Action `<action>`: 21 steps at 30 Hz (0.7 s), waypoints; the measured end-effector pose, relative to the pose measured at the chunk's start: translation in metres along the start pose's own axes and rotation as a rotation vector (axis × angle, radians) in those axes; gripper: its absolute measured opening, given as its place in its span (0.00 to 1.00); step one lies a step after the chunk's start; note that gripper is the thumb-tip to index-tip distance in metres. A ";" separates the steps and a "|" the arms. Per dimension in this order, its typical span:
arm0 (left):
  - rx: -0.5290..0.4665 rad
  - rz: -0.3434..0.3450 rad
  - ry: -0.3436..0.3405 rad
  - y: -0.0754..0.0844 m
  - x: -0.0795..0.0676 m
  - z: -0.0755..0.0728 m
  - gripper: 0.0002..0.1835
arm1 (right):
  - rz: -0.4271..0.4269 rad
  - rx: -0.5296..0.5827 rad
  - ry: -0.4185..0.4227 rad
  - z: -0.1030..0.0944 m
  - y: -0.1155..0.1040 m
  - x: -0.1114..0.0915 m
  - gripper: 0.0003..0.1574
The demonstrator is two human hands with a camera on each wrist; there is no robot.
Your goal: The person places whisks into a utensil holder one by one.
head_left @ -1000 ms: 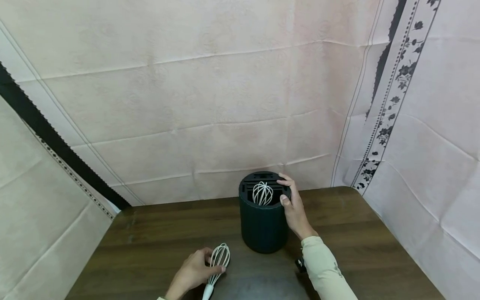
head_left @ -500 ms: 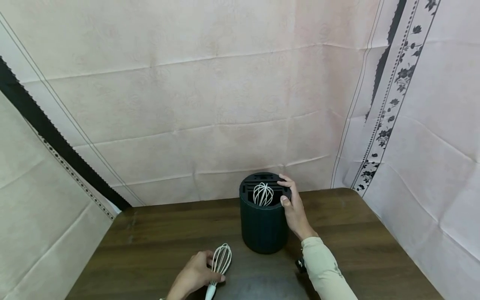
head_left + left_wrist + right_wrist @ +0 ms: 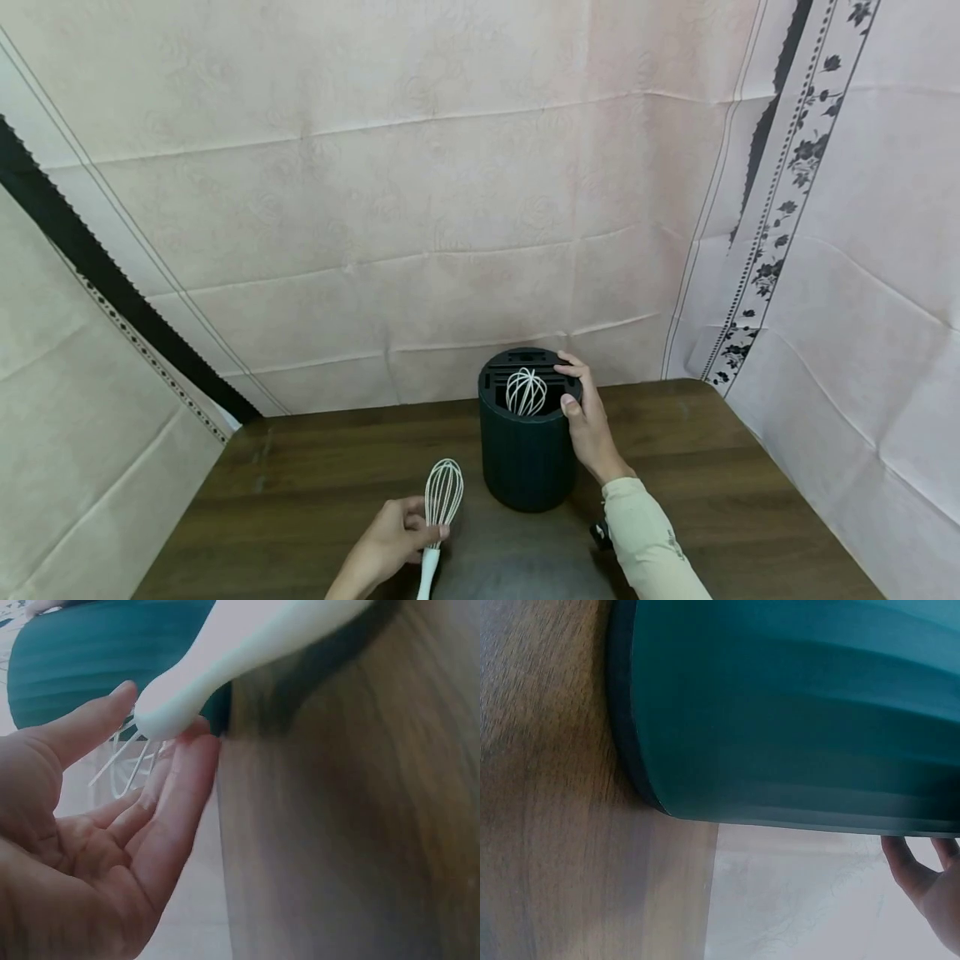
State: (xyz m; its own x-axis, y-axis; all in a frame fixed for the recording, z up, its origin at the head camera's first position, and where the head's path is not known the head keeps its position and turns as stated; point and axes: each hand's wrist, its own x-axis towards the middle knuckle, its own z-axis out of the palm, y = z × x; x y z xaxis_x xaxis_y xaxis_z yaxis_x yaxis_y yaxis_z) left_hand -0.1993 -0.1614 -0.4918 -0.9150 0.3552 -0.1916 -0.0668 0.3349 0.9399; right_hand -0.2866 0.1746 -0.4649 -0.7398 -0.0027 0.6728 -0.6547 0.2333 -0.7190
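Observation:
In the head view my left hand [image 3: 392, 537] pinches a white whisk [image 3: 443, 496] between thumb and fingers, low on its wire loops, just above the handle. Its loops point away from me and its handle runs toward the bottom edge. The left wrist view shows the whisk's pale handle [image 3: 180, 697] large, with the thumb and fingers about its neck. A dark green round utensil holder [image 3: 527, 462] stands on the table. My right hand [image 3: 592, 421] grips its right rim, thumb in front and fingers over the top. A second whisk [image 3: 527, 392] stands inside, its loops at the opening.
The brown wooden table [image 3: 330, 467] has its far edge just behind the holder. Pale cloth [image 3: 420, 208] hangs behind and at both sides. A small dark object [image 3: 601, 533] shows by the right sleeve [image 3: 648, 533].
My left hand has moved the whisk slightly up and forward, and more of its handle shows. The right hand and the holder stay in place.

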 end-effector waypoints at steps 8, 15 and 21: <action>-0.063 0.057 0.044 0.011 -0.003 0.004 0.37 | -0.004 0.003 0.005 0.000 0.001 -0.001 0.42; -0.060 0.110 0.073 0.029 0.000 0.010 0.36 | 0.006 -0.003 0.009 0.000 0.000 -0.001 0.37; -0.055 0.157 0.074 0.043 0.000 0.013 0.38 | 0.004 0.001 0.006 0.000 0.001 0.000 0.37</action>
State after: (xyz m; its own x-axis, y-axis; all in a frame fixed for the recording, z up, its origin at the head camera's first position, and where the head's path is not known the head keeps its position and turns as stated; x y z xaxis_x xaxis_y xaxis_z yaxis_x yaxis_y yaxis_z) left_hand -0.1966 -0.1354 -0.4549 -0.9425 0.3335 -0.0224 0.0589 0.2316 0.9710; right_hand -0.2875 0.1753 -0.4658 -0.7416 0.0038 0.6708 -0.6518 0.2321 -0.7219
